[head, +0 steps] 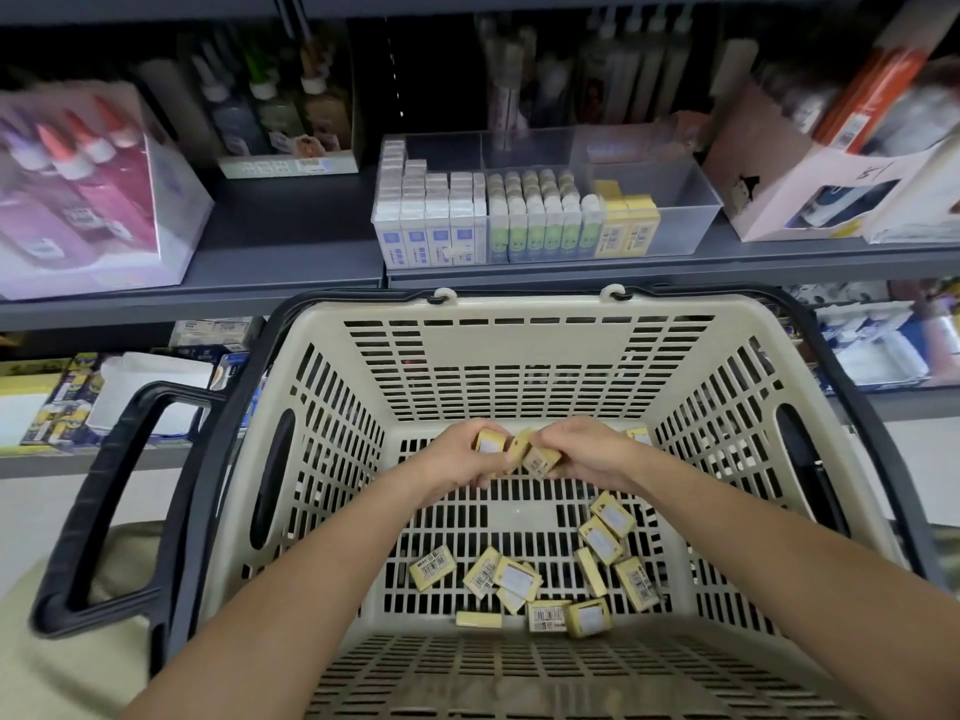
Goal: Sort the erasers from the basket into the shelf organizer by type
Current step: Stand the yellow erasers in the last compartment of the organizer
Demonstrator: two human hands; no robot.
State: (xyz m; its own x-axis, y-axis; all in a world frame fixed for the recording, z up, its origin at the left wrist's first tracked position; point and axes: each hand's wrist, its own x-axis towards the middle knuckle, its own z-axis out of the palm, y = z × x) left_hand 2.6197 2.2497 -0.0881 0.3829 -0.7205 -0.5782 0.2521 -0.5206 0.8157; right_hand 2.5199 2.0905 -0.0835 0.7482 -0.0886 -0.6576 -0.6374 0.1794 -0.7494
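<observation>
Fingers (560, 433) curled around yellow erasers (540, 459), left hand (457, 452) and right hand (589, 452) together, forearms inside basket (519, 366)

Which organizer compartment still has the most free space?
The rightmost compartment: only a few yellow erasers stand at its front left, while the white-blue erasers and green-labelled erasers fill their compartments' front rows.

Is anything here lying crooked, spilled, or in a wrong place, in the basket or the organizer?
Nothing looks damaged. The yellow erasers lie loose at all angles on the basket floor, some overlapping, like a spill. In the shelf organizer the white, green and yellow types stand in tidy groups.
</observation>
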